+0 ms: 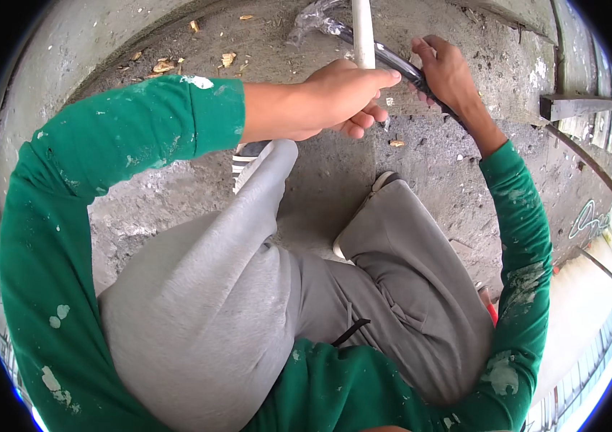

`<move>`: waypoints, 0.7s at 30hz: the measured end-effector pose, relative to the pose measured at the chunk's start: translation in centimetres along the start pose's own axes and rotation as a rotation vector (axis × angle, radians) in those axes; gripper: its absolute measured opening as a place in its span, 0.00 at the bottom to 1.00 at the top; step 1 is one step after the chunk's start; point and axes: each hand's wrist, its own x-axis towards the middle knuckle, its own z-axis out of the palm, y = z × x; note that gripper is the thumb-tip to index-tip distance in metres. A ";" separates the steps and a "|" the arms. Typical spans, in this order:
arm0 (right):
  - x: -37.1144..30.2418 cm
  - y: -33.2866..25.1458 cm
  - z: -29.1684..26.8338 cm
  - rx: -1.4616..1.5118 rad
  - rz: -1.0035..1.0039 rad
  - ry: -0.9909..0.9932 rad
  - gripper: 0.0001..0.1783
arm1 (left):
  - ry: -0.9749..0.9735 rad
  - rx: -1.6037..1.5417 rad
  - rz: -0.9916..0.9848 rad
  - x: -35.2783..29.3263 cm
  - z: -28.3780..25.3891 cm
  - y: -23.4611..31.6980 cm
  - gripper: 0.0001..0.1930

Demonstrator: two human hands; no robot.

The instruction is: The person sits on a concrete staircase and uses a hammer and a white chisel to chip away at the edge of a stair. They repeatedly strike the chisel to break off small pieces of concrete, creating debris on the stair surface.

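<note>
Green sleeves (133,126) frame concrete floor (446,165); left hand (342,93) overlaps white pipe (363,32), grip unclear; right hand (451,75) pinches black tube (405,68). Illegible scribble (588,220) at right.

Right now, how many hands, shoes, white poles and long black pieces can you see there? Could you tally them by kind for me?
Hands: 2, the left hand and the right hand
Shoes: 2, both partly covered, the left shoe and the right shoe
White pole: 1
Long black piece: 1
Total: 6
</note>
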 end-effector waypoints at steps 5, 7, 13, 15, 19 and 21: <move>-1.6 5.9 2.4 -0.412 -0.293 0.085 0.34 | -0.050 -0.005 0.044 1.2 0.0 -0.5 0.19; -3.2 4.8 4.9 -0.332 -0.365 -0.014 0.23 | -0.032 -0.008 0.044 1.1 -0.2 -0.5 0.18; -2.1 2.8 9.7 -0.529 -0.689 -0.187 0.14 | 0.074 0.126 0.048 1.6 -0.8 -0.9 0.19; -1.8 3.8 8.4 -0.454 -0.559 -0.103 0.19 | -0.003 0.126 0.020 0.4 -0.4 -1.1 0.21; -2.4 5.7 1.7 -0.388 -0.246 0.077 0.32 | -0.092 0.054 0.046 -0.4 0.6 -0.8 0.24; -2.3 8.6 0.7 -0.264 -0.024 0.291 0.34 | -0.106 0.033 0.077 0.0 0.6 -1.0 0.25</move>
